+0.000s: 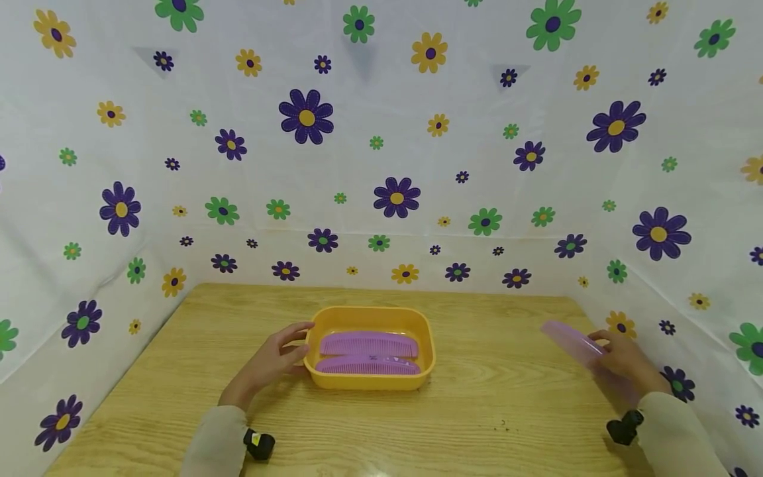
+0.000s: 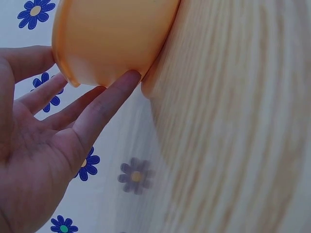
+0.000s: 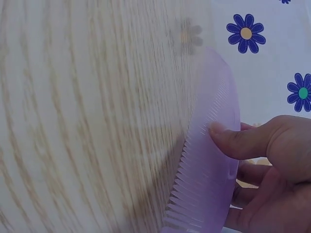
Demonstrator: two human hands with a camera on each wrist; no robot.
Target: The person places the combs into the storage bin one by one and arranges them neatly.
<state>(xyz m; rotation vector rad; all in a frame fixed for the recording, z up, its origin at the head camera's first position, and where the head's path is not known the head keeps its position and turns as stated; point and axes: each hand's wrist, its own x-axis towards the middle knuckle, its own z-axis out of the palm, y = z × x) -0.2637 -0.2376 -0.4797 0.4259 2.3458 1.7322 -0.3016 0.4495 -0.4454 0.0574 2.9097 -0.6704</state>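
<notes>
A yellow plastic tub (image 1: 369, 382) sits on the table with two purple combs lying in it, a rear comb (image 1: 369, 343) and a front comb (image 1: 357, 366). My left hand (image 1: 271, 361) touches the tub's left end; in the left wrist view its fairly straight, spread fingers (image 2: 104, 104) rest against the outer wall. Far to the right, my right hand (image 1: 626, 361) holds a third purple comb (image 1: 569, 341) by its spine. In the right wrist view the thumb (image 3: 238, 141) presses on this comb's face, other fingers are behind it, and its teeth point toward the table.
The wood-grain table (image 1: 477, 397) is enclosed at the back and sides by a white flower-print sheet (image 1: 357, 165). My right hand is close to the right-hand sheet. A few small dark marks (image 1: 503, 425) show on the tabletop.
</notes>
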